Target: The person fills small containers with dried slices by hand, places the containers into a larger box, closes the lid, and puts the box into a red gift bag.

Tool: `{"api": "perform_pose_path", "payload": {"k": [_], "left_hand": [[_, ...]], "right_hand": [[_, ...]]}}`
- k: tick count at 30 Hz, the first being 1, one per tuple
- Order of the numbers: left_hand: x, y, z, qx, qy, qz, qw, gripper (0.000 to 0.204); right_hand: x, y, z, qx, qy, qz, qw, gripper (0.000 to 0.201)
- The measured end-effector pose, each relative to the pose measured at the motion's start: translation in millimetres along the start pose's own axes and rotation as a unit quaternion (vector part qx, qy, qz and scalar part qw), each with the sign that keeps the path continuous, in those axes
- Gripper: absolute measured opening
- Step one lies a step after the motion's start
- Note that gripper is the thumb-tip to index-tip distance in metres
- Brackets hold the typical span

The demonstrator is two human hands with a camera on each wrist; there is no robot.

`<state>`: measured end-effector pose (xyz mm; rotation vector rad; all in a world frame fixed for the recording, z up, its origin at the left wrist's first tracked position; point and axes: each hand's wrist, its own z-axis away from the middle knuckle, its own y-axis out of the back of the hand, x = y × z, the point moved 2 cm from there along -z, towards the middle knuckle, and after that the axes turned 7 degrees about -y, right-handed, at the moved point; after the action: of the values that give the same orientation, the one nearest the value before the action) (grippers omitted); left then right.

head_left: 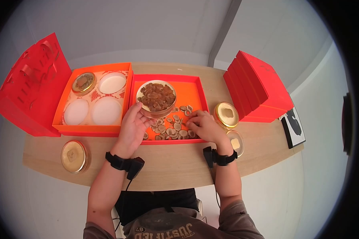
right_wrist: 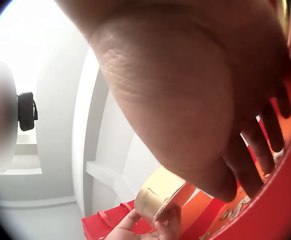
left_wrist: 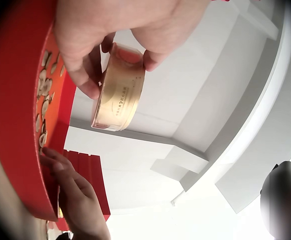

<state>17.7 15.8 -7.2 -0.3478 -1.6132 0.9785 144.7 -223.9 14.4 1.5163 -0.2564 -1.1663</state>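
Observation:
My left hand (head_left: 132, 129) holds a round, gold-labelled jar (left_wrist: 119, 92) over a shallow red tray with an orange inside (head_left: 188, 88). Brown, translucent dried lumps (head_left: 157, 96) fill the jar, and no lid covers them. In the left wrist view, fingers and thumb grip it from opposite sides. Pale round dried slices with dark rims (head_left: 171, 131) lie scattered in the tray's near half. Over their right side is my right hand (head_left: 207, 126), fingers pointing down with the tips right at the slices. The right wrist view shows those fingers slightly spread.
An orange-red box (head_left: 125, 99) with round recesses stands left, one recess holding a jar (head_left: 83, 83). Beyond are a red bag (head_left: 32, 87) and, at right, stacked red boxes (head_left: 255, 87). Gold-topped jars stand at front left (head_left: 73, 156) and right (head_left: 226, 114), near a clear lid (head_left: 237, 142).

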Motion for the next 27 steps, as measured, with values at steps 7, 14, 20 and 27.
{"api": "perform_pose_path", "payload": {"k": [7, 14, 20, 27], "left_hand": [[-1.1, 1.1, -0.2, 0.004, 0.002, 0.002, 1.000, 0.026], [-4.9, 9.8, -3.2, -0.011, 0.005, -0.007, 1.000, 0.032], [-4.6, 10.2, -3.2, -0.018, 0.006, -0.007, 1.000, 0.031], [-2.7, 2.6, -2.3, 0.015, 0.001, 0.009, 1.000, 0.022]], "right_hand": [[-15.6, 0.6, 10.0, -0.050, 0.046, 0.055, 0.996, 0.033], [-15.4, -1.3, 10.6, -0.059, 0.047, 0.046, 0.996, 0.035], [-7.5, 1.6, 2.2, 0.004, 0.066, -0.011, 0.998, 0.024], [-21.5, 10.1, 2.9, -0.056, -0.007, -0.163, 0.985, 0.014]]}}
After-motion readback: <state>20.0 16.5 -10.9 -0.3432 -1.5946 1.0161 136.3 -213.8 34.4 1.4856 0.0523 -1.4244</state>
